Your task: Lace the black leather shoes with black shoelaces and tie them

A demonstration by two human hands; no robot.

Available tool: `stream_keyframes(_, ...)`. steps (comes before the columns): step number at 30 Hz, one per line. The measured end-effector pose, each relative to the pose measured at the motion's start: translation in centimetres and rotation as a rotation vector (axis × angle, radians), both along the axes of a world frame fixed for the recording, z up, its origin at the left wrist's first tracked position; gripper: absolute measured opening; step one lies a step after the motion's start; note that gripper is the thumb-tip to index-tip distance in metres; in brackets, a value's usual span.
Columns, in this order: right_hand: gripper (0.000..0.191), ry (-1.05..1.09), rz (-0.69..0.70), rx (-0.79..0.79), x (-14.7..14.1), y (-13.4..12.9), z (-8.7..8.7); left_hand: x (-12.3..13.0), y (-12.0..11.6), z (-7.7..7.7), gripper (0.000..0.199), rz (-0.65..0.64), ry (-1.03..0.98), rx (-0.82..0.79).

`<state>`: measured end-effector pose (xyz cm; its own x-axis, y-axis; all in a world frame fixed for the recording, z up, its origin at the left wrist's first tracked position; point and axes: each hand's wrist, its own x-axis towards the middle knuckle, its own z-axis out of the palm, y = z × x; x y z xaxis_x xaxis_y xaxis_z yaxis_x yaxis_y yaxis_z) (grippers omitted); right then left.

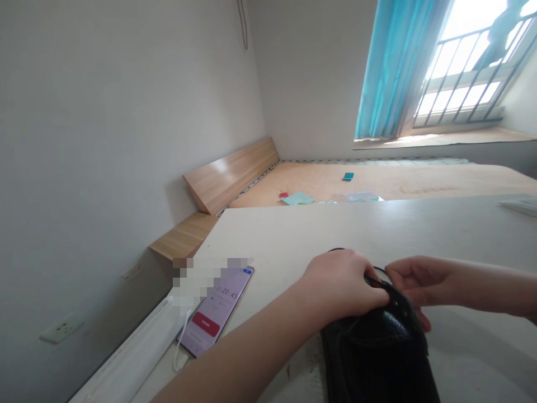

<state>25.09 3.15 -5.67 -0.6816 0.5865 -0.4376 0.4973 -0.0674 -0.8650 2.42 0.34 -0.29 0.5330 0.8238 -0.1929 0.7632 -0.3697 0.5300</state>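
Observation:
A black, glossy leather-like article (380, 358), perhaps a bag or a shoe, stands at the front of the white table. Small holes or studs show along its curved upper edge. My left hand (346, 282) lies over its top, fingers wrapped down round the far side and thumb along the rim. At the right of the same edge, my right hand (419, 282) has its fingers curled together against a thin loop or strap. The fingertips of both hands are partly hidden, and the article's lower part runs out of view.
A phone (216, 313) with a white cable lies left of my forearm on the white table (268, 235). Beyond are a wooden bed (260, 184) with small packets and cloths on it, a blue curtain (390, 67) and a barred window. A wall socket (62, 329) is at left.

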Motion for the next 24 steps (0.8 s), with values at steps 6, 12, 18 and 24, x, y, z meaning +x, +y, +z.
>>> stream_keyframes(6,0.038,0.097,0.004,-0.070,-0.46,-0.26,0.31,0.14,-0.03,0.00,0.035,0.007,-0.008,-0.003)
stream_keyframes(12,0.040,0.130,-0.009,-0.041,-0.51,-0.04,0.45,0.17,-0.03,0.02,0.035,0.011,-0.004,-0.015)
stream_keyframes(18,0.036,0.156,0.000,-0.025,-0.50,0.13,0.35,0.34,0.08,-0.24,0.033,0.016,-0.019,-0.004)
stream_keyframes(24,0.035,0.188,-0.017,-0.059,-0.98,0.02,0.16,0.48,0.20,-0.32,0.028,-0.003,-0.040,-0.007)
